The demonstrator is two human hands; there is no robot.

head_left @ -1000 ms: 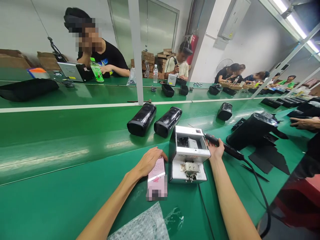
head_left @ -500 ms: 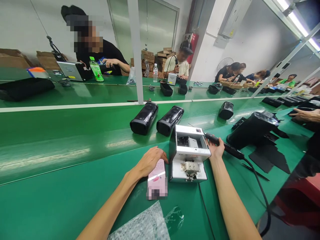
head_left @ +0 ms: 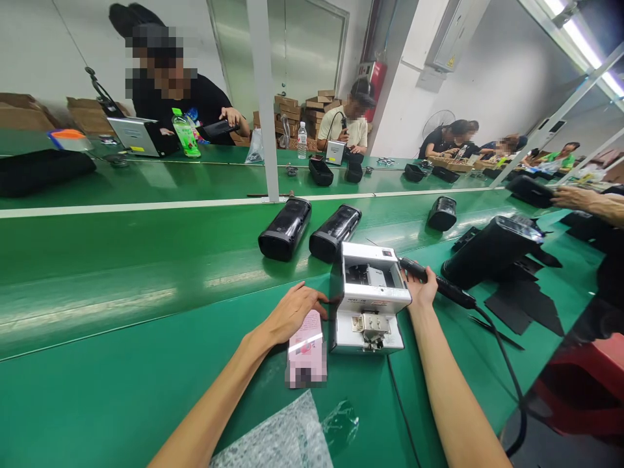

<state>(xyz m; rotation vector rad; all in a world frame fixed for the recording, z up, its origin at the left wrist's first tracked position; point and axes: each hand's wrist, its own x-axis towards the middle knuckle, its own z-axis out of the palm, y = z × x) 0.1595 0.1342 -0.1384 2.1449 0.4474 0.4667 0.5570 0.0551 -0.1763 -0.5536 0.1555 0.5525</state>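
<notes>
A white and black screw feeder (head_left: 373, 300) stands on the green bench in front of me. My left hand (head_left: 298, 313) is at its left side, fingers loosely apart and fingertips close to the casing; whether they touch is unclear. Under that hand lies a pink phone-like slab (head_left: 307, 351), its upper end partly covered. On the feeder's right, my right hand (head_left: 420, 289) is closed around a black electric screwdriver (head_left: 451, 291), whose cord runs down to the right. The fingers beside the feeder are partly hidden.
Two black speakers (head_left: 285, 229) lie on the belt behind the feeder. To the right are a larger black housing (head_left: 490, 250), dark flat pieces (head_left: 524, 305) and tweezers (head_left: 497, 333). A grey foam sheet (head_left: 285, 439) lies in front. Co-workers sit across the line.
My hands and the feeder stay nearly still. The two speakers shift slightly right along the belt. At far right, a co-worker's hand has moved a black piece toward the belt.
</notes>
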